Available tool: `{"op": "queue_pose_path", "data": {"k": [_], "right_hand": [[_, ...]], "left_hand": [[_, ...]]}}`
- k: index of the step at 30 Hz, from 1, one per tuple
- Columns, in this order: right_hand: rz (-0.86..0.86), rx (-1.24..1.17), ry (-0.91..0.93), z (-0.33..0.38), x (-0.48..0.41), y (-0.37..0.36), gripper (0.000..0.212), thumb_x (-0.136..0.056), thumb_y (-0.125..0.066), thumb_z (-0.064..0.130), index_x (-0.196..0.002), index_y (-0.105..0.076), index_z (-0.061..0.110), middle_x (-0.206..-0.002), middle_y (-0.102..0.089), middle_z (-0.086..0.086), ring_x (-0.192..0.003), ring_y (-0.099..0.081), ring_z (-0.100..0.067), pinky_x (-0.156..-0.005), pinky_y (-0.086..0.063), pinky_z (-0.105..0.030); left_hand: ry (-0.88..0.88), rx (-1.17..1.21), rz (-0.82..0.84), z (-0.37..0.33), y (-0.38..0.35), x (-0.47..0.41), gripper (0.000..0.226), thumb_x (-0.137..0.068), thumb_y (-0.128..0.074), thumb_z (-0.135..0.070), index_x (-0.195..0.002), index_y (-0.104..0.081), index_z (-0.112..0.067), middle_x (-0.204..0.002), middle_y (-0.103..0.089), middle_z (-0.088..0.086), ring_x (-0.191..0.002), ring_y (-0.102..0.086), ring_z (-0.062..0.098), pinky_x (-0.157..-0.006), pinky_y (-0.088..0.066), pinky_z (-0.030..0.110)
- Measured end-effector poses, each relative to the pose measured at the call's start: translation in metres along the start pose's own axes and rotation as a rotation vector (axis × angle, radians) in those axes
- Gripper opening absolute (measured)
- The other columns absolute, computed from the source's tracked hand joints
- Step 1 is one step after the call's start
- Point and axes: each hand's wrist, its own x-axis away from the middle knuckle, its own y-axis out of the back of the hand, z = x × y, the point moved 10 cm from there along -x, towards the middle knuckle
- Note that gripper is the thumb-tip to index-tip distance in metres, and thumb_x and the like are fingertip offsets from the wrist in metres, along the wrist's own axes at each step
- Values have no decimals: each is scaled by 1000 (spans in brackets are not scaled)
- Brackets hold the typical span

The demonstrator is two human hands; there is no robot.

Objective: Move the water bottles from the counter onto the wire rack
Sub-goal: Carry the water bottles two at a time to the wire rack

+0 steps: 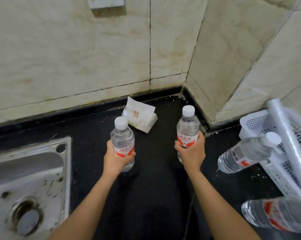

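Each hand grips a clear water bottle with a white cap and a red-and-white label, upright over the black counter [155, 179]. My left hand [116, 160] wraps the lower half of the left bottle [122, 135]. My right hand [191, 153] wraps the right bottle [187, 125] around its label. At the right, two more bottles stand on the counter: one [246, 153] beside the white basket, another [274, 215] near the lower right corner. No wire rack is in sight.
A steel sink [30, 179] fills the lower left. A white tissue pack [140, 116] lies by the tiled wall [77, 54]. A white perforated basket [260, 123] at the right holds a roll of clear film [291, 144].
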Motion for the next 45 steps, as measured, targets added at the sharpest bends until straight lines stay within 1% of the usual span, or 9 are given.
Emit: {"op": "queue_pose_path", "data": {"k": [7, 11, 16, 20, 26, 30, 34, 39, 45], "right_hand": [[9, 130, 20, 0, 43, 6, 69, -57, -80, 29, -117, -45, 21, -109, -60, -3, -100, -59, -24, -82, -51, -41], [-2, 149, -11, -8, 103, 21, 62, -57, -78, 27, -110, -45, 26, -98, -57, 5, -92, -59, -19, -72, -47, -33], [-13, 207, -43, -11, 196, 46, 66, -61, -79, 27, -117, -42, 23, -95, -54, 9, -93, -60, -18, -73, -42, -28], [-130, 236, -7, 8, 265, 92, 68, -61, -78, 26, -120, -43, 21, -93, -55, 9, -88, -59, -18, -72, -43, -30], [-347, 282, 77, 59, 339, 184, 67, -62, -78, 21, -121, -45, 18, -96, -50, 11, -84, -50, -11, -72, -38, -27], [-485, 269, 105, 73, 377, 241, 70, -62, -79, 23, -123, -43, 18, -98, -54, 10, -85, -54, -11, -71, -41, -27], [-604, 271, 96, 66, 426, 296, 60, -63, -78, 20, -113, -45, 19, -89, -56, 10, -83, -59, -15, -63, -44, -26], [-785, 270, 38, 39, 505, 374, 65, -65, -80, 22, -118, -44, 16, -93, -53, 9, -85, -57, -13, -63, -40, -18], [-960, 320, -79, -5, 628, 479, 68, -64, -78, 20, -122, -43, 18, -92, -54, 9, -84, -56, -15, -74, -45, -31]], "left_hand": [[23, -10, 219, 18, -2, 5, 71, -63, -80, -13, -121, -39, -18, -113, -57, 3, -106, -55, 22, -95, -46, 41], [-3, 95, 274, 34, 10, 30, 63, -63, -80, -9, -111, -41, -20, -107, -59, 5, -101, -58, 24, -88, -46, 38], [-106, 138, 357, 49, 36, 72, 60, -63, -79, -7, -108, -42, -17, -102, -57, 5, -98, -58, 26, -88, -48, 40], [-167, 221, 413, 40, 57, 103, 56, -64, -78, -6, -103, -41, -20, -90, -55, -2, -94, -58, 25, -84, -48, 37], [-382, 269, 657, -29, 57, 175, 69, -63, -79, -5, -119, -41, -13, -106, -55, 4, -101, -56, 22, -90, -47, 37], [-516, 300, 800, -70, 53, 239, 61, -64, -78, -3, -108, -39, -19, -98, -55, -1, -96, -55, 19, -85, -45, 34], [-606, 327, 926, -91, 42, 304, 61, -62, -78, 0, -109, -43, -16, -100, -58, 2, -96, -59, 22, -83, -46, 33], [-652, 322, 1103, -88, 18, 397, 69, -59, -81, -3, -118, -47, -14, -108, -63, 5, -99, -61, 21, -89, -48, 36], [-678, 318, 1255, -67, -11, 535, 61, -61, -80, -2, -111, -46, -14, -99, -62, 2, -93, -60, 20, -85, -47, 35]]}}
